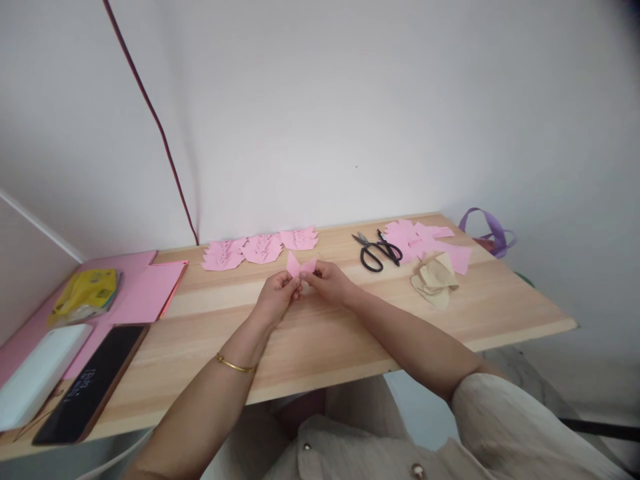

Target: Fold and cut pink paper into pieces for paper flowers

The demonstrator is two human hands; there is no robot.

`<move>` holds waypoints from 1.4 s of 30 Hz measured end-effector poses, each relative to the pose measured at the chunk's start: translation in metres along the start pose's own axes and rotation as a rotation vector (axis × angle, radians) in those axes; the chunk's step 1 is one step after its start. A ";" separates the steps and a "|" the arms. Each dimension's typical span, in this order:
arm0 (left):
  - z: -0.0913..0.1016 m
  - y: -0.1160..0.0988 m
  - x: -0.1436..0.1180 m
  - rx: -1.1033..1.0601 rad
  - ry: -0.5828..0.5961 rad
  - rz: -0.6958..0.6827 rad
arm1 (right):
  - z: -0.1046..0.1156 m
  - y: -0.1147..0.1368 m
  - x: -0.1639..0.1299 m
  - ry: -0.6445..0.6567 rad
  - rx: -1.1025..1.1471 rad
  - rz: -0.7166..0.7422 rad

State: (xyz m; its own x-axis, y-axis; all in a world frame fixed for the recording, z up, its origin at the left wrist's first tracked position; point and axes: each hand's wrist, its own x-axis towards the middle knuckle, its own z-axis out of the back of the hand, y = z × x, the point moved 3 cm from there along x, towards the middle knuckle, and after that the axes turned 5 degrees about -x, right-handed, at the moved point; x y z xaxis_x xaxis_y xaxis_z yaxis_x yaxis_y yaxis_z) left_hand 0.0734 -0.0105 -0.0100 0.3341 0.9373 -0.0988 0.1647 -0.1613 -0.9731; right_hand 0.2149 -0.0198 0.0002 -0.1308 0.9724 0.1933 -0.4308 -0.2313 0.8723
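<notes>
While we lean over the wooden table (350,333), our left hand (276,298) and right hand (330,281) meet above its middle, and between them they pinch a small folded pink paper piece (301,265). Its two pointed flaps stick up above our fingertips, and the piece is lifted just clear of the wood. Both hands are closed on it, the left on its left lower edge and the right on its right lower edge. A thin gold bangle (234,364) sits on our left wrist. Just beyond the hands, near the wall, three finished pink folded shapes (260,249) lie in a row, edges touching or nearly so. To the right of them rest black scissors (377,251), shut, and next to these a loose heap of pink paper scraps (425,241) with a crumpled beige paper (436,279) just in front of it. A purple ribbon (490,233) curls at the far right corner. On the left lie flat pink sheets (150,290), a yellow packet (85,293), a white box (37,373) and a dark phone (93,387) face up near the front edge.
</notes>
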 end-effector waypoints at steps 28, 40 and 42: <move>0.002 0.000 0.002 0.056 -0.012 -0.051 | -0.002 0.003 0.001 0.051 0.121 -0.070; 0.003 0.000 0.002 0.111 -0.013 -0.049 | -0.004 0.001 0.002 0.069 0.084 -0.033; 0.002 -0.001 0.001 0.152 -0.008 -0.056 | -0.005 0.001 0.001 0.079 0.077 -0.011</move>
State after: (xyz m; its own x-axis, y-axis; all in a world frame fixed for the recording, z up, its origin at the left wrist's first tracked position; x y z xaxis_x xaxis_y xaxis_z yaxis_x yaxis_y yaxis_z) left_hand 0.0718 -0.0089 -0.0093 0.3211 0.9460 -0.0449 0.0403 -0.0610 -0.9973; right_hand 0.2098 -0.0188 -0.0007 -0.1972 0.9688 0.1500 -0.3630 -0.2143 0.9068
